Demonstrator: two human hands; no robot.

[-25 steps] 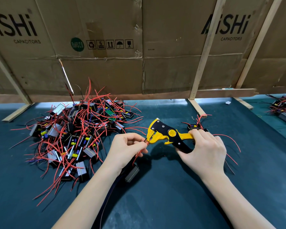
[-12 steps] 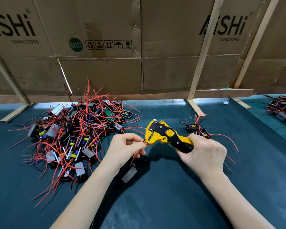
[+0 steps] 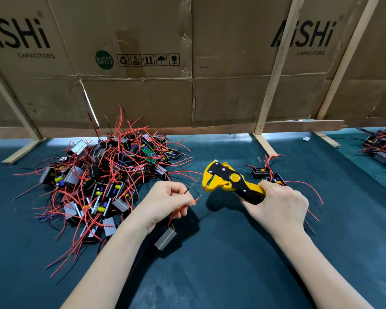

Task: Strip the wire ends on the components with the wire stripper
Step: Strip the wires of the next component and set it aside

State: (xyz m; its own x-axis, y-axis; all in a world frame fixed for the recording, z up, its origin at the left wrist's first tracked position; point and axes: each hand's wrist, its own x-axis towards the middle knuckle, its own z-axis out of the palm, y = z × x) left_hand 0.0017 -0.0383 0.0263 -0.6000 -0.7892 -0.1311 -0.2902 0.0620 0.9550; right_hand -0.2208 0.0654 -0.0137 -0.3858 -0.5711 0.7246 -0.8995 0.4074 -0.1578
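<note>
Now the left hand (image 3: 165, 201) pinches two wires (image 3: 188, 196), ends pointing toward the wire stripper (image 3: 227, 181) for easy feeding. The right hand (image 3: 276, 206) grips its handles.

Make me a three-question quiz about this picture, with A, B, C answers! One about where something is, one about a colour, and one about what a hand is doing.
1. Where is the big pile of components?
A. To the left of the left hand
B. To the right of the right hand
C. On top of the cardboard wall

2. What colours is the wire stripper?
A. Green and white
B. Yellow and black
C. All red

3. What is the left hand doing?
A. Lying flat on the table
B. Squeezing the wire stripper
C. Pinching thin wires

Answers:
1. A, the heap lies on the green table left of that hand.
2. B, its body is yellow with black plates and a black grip.
3. C, a red wire and a black wire stick out from its fingers, while the right hand grips the stripper.
</note>
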